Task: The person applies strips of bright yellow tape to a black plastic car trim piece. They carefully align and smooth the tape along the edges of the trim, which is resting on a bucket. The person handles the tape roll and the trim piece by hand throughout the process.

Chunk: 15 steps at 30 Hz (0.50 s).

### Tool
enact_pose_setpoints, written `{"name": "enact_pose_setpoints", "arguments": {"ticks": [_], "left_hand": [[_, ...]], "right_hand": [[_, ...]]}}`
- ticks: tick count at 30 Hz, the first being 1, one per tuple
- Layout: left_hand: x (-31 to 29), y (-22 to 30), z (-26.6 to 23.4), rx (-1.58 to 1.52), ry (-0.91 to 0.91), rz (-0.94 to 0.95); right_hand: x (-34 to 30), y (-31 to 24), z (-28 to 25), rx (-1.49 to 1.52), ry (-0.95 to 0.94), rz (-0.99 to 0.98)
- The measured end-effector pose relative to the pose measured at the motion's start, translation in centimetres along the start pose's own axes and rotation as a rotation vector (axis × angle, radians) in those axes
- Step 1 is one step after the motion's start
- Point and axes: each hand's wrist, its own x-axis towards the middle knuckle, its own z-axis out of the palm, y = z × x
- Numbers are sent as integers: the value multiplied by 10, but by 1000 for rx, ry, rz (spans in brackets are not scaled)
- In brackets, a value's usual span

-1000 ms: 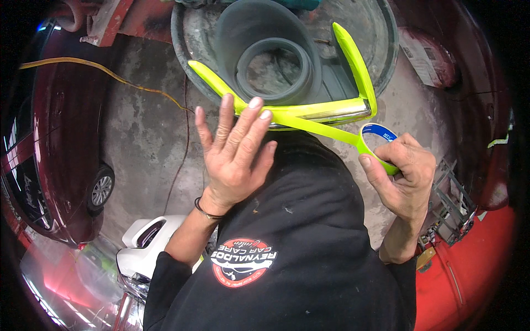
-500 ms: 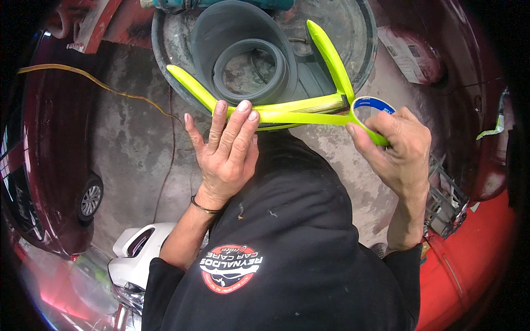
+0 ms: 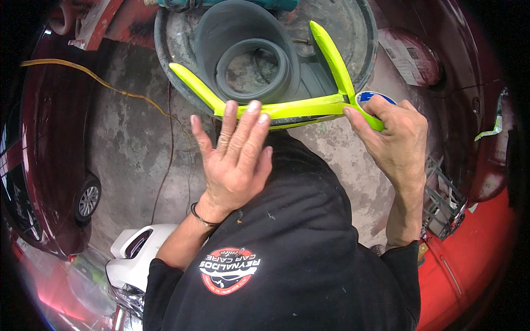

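Note:
A dark grey plastic car trim piece point(image 3: 243, 22) with a round opening lies on top of a round drum point(image 3: 353, 33). Bright yellow-green masking tape point(image 3: 298, 107) covers its angled frame along the near edge and up both side arms. My right hand point(image 3: 395, 129) grips a roll of this tape point(image 3: 375, 118), its blue inner core partly showing; the strip still joins the roll at the frame's right corner. My left hand point(image 3: 237, 154) is open, fingers spread, with the fingertips at the left part of the taped near edge.
Dark red cars stand at left point(image 3: 55, 138) and right point(image 3: 475, 110). A yellow cable point(image 3: 94, 80) runs toward the floor at left. A white car part point(image 3: 141, 251) lies at lower left, a metal frame point(image 3: 441, 204) at right beside a red surface point(image 3: 469, 265).
The loose strip has come down against the near edge, and the tape roll has moved slightly closer to the corner. My left hand has shifted slightly right, its fingers still spread.

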Motion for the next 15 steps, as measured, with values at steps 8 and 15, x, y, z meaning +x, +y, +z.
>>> {"name": "enact_pose_setpoints", "arguments": {"ticks": [8,15], "left_hand": [[14,10,8,-10,-130,175],[23,24,9,25,-186,181]], "right_hand": [[4,-2,-1,-57,-8,-45],[9,-3,-3,-82,14,-52]]}}
